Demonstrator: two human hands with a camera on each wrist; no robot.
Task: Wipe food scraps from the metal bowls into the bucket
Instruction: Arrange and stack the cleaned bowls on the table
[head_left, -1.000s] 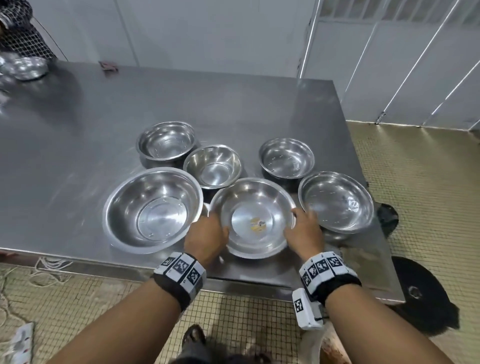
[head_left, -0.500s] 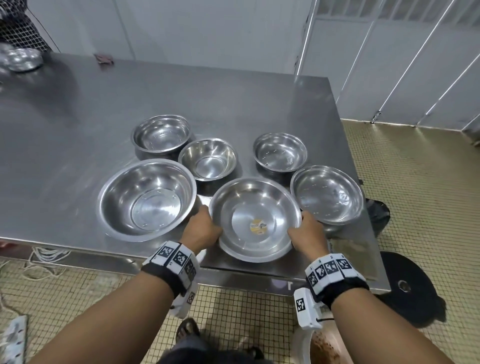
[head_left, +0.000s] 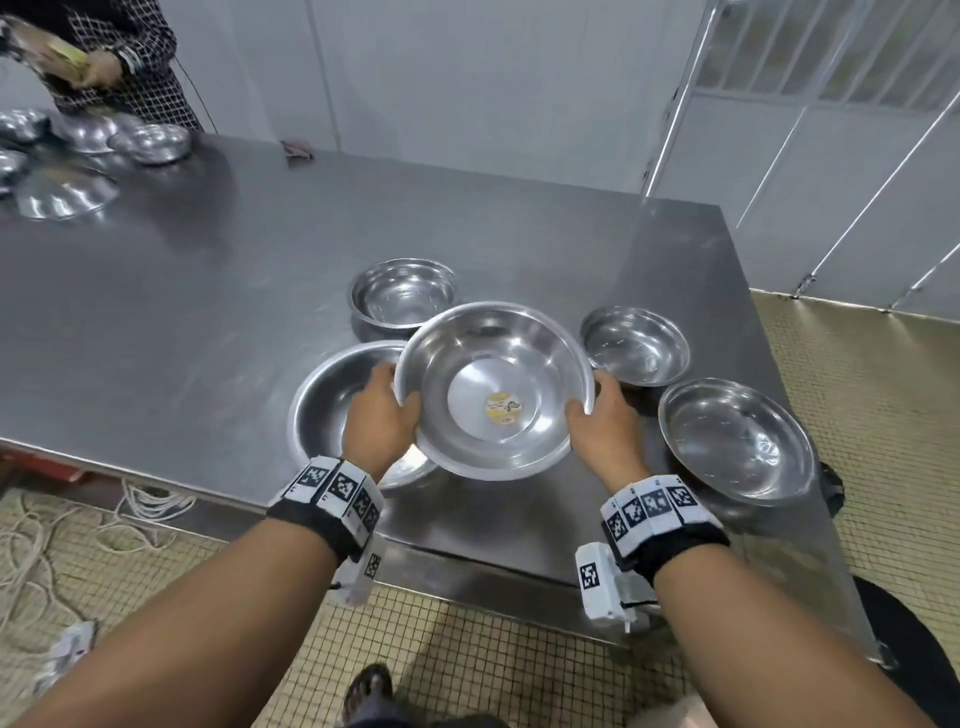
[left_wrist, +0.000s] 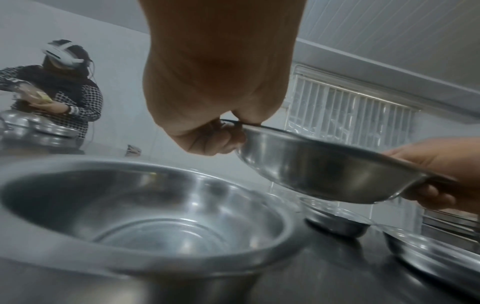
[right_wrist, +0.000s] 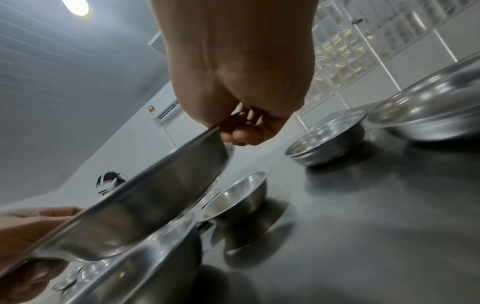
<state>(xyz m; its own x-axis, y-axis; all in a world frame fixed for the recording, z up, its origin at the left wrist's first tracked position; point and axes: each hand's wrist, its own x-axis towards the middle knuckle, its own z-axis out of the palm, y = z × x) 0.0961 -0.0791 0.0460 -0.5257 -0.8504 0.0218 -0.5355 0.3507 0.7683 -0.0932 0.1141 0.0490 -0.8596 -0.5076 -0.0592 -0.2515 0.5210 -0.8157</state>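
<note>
Gripping sticker-bottomed bowl (head_left: 493, 389) by opposite rims – left hand (head_left: 378, 415) and right hand (head_left: 602, 422) both curled on it, now lifting clear of tabletop (head_left: 208, 312) where it was sitting a moment ago – hanging above other bowls; bucket not showing, carrying over likely next

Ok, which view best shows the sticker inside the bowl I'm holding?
The head view: it looks straight into the held bowl, and the round sticker shows on its base. Both wrist views see only the bowl's outer wall, so the sticker is hidden.
</note>
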